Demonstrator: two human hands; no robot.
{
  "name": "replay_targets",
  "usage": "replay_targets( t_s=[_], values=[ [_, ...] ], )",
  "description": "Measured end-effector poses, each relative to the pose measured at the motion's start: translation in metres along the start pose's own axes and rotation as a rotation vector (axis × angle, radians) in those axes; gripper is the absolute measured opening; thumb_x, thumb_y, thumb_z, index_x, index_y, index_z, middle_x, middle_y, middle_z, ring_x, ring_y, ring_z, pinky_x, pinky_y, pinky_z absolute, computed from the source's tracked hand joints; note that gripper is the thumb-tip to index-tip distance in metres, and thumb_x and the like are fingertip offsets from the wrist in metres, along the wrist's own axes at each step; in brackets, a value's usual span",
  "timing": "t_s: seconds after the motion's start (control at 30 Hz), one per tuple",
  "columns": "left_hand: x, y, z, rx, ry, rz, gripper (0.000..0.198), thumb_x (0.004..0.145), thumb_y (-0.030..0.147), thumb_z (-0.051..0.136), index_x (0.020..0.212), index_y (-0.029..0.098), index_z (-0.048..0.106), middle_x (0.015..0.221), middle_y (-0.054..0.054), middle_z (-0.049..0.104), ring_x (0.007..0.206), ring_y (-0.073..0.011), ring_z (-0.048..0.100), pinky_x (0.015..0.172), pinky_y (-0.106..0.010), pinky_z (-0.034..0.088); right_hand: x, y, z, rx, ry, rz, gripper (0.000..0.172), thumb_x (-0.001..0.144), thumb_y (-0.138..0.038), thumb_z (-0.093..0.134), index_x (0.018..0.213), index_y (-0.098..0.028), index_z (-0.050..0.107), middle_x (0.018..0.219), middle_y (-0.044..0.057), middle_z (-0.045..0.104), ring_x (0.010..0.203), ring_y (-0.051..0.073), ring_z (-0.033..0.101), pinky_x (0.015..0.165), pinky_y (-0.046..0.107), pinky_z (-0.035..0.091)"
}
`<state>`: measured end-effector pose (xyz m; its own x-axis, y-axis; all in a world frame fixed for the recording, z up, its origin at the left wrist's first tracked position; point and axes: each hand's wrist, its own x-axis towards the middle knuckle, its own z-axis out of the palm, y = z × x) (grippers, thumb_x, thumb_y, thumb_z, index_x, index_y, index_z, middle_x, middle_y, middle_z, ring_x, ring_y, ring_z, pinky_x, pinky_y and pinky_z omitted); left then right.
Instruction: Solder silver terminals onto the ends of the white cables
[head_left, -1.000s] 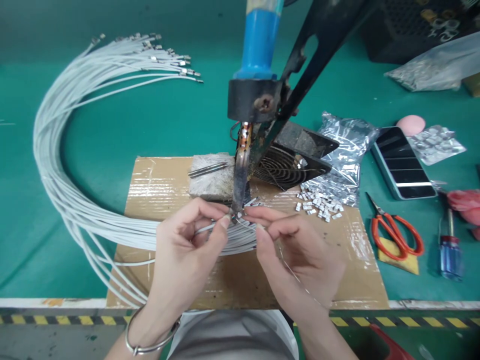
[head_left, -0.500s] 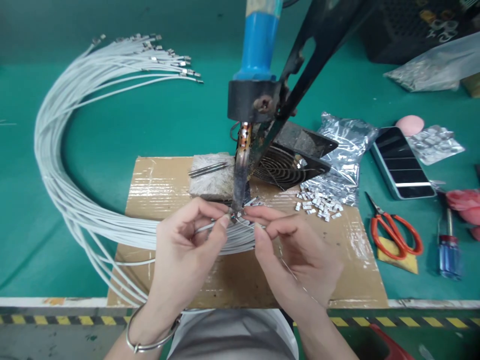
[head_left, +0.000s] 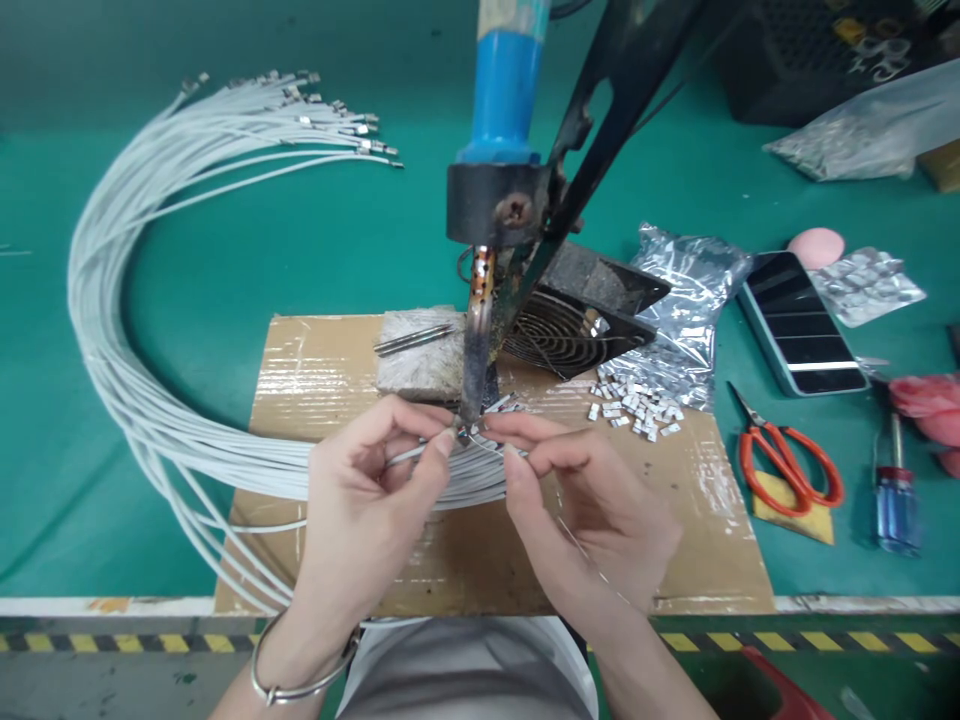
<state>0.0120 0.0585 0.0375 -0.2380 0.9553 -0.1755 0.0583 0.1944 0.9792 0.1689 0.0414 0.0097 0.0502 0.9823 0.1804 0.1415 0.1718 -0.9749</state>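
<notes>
My left hand (head_left: 379, 490) is closed in a pinch on the end of a white cable (head_left: 406, 455), right at the tip of a soldering iron. That soldering iron (head_left: 506, 95), blue-handled, points down from a black bracket (head_left: 600, 130). My right hand (head_left: 592, 500) pinches a thin solder wire (head_left: 583, 553), which runs across the palm and reaches toward the iron's tip. Fingertips and iron partly hide the small metal connector at the cable end. Under both hands lies a bundle of white cables (head_left: 105, 270), curving away to the left and back.
Cardboard (head_left: 315, 370) covers the work spot. Behind the iron stand a pale block (head_left: 420, 375) and a black fan (head_left: 562, 330). To the right are small metal connectors (head_left: 637, 405), a silvery bag (head_left: 690, 290), a phone (head_left: 802, 325), orange-handled scissors (head_left: 787, 460) and a screwdriver (head_left: 896, 510).
The view has shifted slightly, so the iron and the things on the right appear a little further left. Both hands keep their grips at the iron's tip.
</notes>
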Motion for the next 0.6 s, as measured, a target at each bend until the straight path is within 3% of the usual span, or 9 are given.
replay_targets(
  t_s=[0.3,0.6],
  values=[
    [0.0005,-0.0008,-0.0001,0.018,0.006,-0.005,0.014,0.085,0.010,0.082,0.076,0.021,0.077,0.089,-0.003,0.086,0.077,-0.0147,0.081,0.064,-0.016,0.062,0.0000,0.0001,0.0005,-0.019,0.011,-0.015,0.021,0.101,-0.008,0.073,0.094,-0.026,0.065,0.119,0.006,0.088,0.109,0.022,0.086,0.093,0.036,0.068],
    [0.0021,-0.0011,0.0006,0.005,0.010,0.004,0.016,0.083,0.008,0.082,0.076,0.021,0.078,0.084,0.000,0.084,0.074,-0.0122,0.079,0.062,-0.014,0.060,0.0010,0.0023,0.0016,-0.014,0.010,-0.011,0.021,0.101,-0.008,0.073,0.094,-0.026,0.065,0.120,0.006,0.088,0.108,0.021,0.086,0.093,0.034,0.068]
  ],
)
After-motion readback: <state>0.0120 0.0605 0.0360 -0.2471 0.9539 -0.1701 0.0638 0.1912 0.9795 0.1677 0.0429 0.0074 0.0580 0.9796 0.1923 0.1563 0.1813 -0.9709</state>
